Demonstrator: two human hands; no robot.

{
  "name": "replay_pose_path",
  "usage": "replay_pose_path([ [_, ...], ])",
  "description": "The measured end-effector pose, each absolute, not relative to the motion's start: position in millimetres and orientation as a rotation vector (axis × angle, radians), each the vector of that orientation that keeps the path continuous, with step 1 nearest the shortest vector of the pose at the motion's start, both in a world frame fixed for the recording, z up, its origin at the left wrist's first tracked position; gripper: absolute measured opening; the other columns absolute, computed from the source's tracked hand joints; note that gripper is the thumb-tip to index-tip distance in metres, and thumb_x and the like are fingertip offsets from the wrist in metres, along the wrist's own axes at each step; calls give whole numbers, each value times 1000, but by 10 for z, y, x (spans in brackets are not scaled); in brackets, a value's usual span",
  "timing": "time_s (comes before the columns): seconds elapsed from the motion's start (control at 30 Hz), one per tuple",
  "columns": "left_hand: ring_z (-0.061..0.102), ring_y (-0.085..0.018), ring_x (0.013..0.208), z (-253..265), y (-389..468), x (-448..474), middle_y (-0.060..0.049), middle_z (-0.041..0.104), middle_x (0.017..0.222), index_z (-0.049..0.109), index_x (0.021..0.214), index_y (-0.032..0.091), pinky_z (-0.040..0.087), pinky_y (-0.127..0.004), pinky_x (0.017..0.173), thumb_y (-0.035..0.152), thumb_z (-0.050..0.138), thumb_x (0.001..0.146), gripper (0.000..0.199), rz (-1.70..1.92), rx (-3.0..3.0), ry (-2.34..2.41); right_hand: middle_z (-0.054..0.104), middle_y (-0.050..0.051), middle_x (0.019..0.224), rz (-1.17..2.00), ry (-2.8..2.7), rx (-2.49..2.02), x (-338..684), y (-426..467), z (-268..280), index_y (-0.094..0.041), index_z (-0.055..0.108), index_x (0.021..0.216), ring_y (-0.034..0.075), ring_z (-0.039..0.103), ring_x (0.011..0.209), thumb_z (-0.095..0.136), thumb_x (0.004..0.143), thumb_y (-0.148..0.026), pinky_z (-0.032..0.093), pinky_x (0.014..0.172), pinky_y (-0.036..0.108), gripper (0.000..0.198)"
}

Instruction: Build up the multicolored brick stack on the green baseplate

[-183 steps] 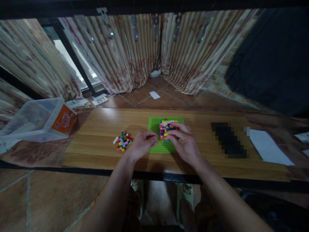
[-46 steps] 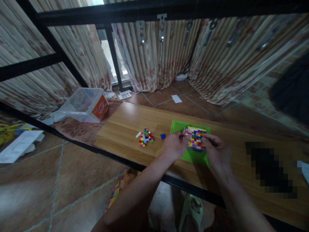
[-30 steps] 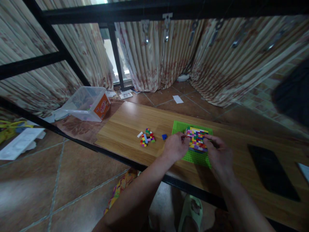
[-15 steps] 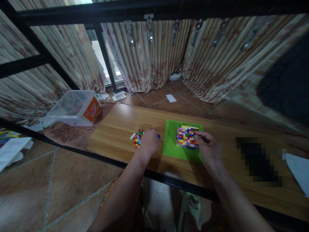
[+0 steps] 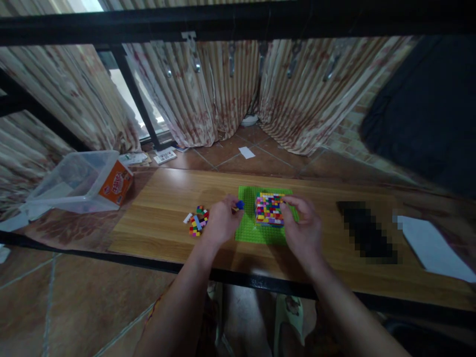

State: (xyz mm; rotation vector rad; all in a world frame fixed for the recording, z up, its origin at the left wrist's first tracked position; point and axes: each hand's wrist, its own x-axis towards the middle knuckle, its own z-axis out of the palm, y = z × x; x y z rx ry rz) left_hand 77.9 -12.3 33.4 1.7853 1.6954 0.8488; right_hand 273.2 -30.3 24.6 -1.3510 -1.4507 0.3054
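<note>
My left hand is closed in a pinch over the left edge of a green studded baseplate. A small blue toy brick sticks out at its fingertips. On the baseplate stands a block of many-coloured toy bricks, built up in layers. My right hand is at the block's right side, thumb and index finger closed on its edge; the other fingers curl behind. Left of my left hand lies a small pile of loose toy bricks, partly hidden by that hand.
The wooden table has a dark front edge. A clear plastic bin with an orange label stands beyond its left end. To the right lie a blurred-out dark object and white paper. A black frame bar crosses above.
My left hand has moved from beside the loose bricks to the baseplate's edge, with the blue brick showing at its fingertips. My right hand stays at the block. The view has shifted right.
</note>
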Motion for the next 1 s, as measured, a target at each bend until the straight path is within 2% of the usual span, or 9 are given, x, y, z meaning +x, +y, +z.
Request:
replay_pose_path([
  [0.1,69,-16,78,359,-183,885,-5,72,96,62,101,18,55,-28,76,17,62,82,19,1029,1799,1548,71,4,95,395,-1493,-1314,2665,-377,306,-26,70,95,21,64,91,58,90,-38,50,85,37,18],
  [0.2,69,-15,84,384,-266,1007,-5,70,102,59,106,20,55,-28,80,19,61,85,21,1161,1835,1422,72,3,96,531,-1494,-1277,2623,-411,327,-26,70,99,20,65,89,62,88,-39,50,82,34,19],
  [0.3,69,-16,89,385,-342,1116,-5,70,103,59,107,21,55,-30,86,19,62,86,22,1196,1935,1412,73,2,96,669,-1452,-1234,2606,-424,339,-26,70,103,19,66,87,65,85,-38,51,78,32,22],
  [0.43,68,-15,91,341,-406,1223,-5,69,105,58,110,21,54,-30,86,19,59,89,22,1182,2050,1386,74,1,86,779,-1404,-1218,2636,-447,355,-24,71,96,18,66,79,66,83,-35,51,73,31,18],
  [0.6,68,-16,91,309,-416,1271,-5,69,107,59,110,22,54,-30,86,22,61,89,22,1141,2065,1361,74,1,87,794,-1484,-1227,2795,-435,369,-23,72,93,17,65,77,64,85,-35,50,74,31,16],
  [0.7,68,-16,90,301,-366,1232,-6,69,108,60,109,21,55,-29,85,17,59,87,22,1162,1974,1437,73,1,88,729,-1532,-1300,2948,-390,348,-24,73,90,18,65,79,64,85,-34,50,75,33,15],
  [0.87,68,-16,80,258,-253,1151,-7,71,103,63,102,17,55,-29,74,13,56,84,20,1113,1716,1633,69,3,97,638,-1686,-1303,3120,-356,259,-28,76,91,21,65,93,67,85,-33,49,87,39,12],
  [1.0,69,-17,81,228,-215,1160,-9,73,103,65,103,15,55,-30,77,13,56,84,21,1017,1615,1644,65,3,108,546,-1770,-1259,3076,-380,196,-33,77,91,23,61,105,68,86,-31,47,95,45,11],
])
